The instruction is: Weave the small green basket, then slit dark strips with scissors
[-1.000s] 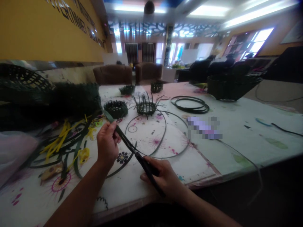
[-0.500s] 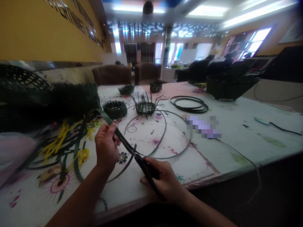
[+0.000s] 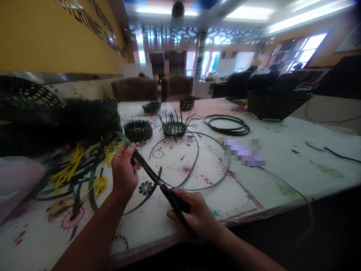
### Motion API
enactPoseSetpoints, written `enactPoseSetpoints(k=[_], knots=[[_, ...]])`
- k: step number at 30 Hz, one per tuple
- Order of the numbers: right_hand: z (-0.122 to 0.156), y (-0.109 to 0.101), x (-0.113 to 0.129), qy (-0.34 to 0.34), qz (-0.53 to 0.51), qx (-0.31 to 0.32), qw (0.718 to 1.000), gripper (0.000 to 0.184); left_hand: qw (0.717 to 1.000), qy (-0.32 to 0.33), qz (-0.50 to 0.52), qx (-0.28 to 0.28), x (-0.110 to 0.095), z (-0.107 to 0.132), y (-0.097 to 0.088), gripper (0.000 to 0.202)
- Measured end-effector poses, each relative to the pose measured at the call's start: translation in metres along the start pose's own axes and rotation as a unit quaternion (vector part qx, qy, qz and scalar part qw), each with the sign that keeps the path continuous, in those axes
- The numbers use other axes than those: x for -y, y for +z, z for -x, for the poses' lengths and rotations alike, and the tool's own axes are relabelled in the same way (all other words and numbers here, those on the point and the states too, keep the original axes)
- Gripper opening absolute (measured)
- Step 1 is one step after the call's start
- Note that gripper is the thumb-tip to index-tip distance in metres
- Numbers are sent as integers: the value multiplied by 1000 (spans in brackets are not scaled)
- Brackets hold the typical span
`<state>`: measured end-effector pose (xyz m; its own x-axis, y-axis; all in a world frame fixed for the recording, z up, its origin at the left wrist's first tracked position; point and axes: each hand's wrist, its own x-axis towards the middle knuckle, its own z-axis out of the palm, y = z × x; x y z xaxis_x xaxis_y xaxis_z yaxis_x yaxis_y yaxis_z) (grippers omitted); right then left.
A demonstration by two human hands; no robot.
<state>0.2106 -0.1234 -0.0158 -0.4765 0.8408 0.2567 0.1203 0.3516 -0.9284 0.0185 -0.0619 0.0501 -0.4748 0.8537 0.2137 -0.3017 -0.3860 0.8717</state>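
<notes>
**"What do the hands have right now?"**

"The left hand (image 3: 125, 170) is closed tight around a dark green strip (image 3: 125, 139), and the right hand (image 3: 197, 215) is closed around a pair of black scissors (image 3: 174, 201)."

"Where is the strip, exactly?"

"It runs out of the left fist toward the scissors, and its far end reaches up near a woven ring (image 3: 138, 130). Where it meets the blades, I can't tell strip from steel. Both hands are above the table (image 3: 225, 199), which has a flowered cover."

"What's different from the earlier frame?"

"Not much. The left hand sits slightly farther left and higher than half a second ago, and the scissors look about the same."

"And around the hands?"

"Yellow and green scraps (image 3: 76, 175) lie beside the left hand, and a thin dark hoop (image 3: 194, 177) lies on the cover just past the scissors. Farther on are a small basket base with upright spokes (image 3: 174, 129), a black coil (image 3: 227, 125), and a big woven basket (image 3: 275, 106). A large dark woven piece (image 3: 60, 120) sits at the left."
</notes>
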Motion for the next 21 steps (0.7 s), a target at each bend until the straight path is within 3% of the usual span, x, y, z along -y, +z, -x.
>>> enactPoseSetpoints(k=[11,21], knots=[[3,3,-8,-3,36,-57,998,31,999,41,-7,-6,-2,14,6,27],[1,2,-2,-17,26,-20,999,29,1000,7,5,-16,-1,14,8,31]])
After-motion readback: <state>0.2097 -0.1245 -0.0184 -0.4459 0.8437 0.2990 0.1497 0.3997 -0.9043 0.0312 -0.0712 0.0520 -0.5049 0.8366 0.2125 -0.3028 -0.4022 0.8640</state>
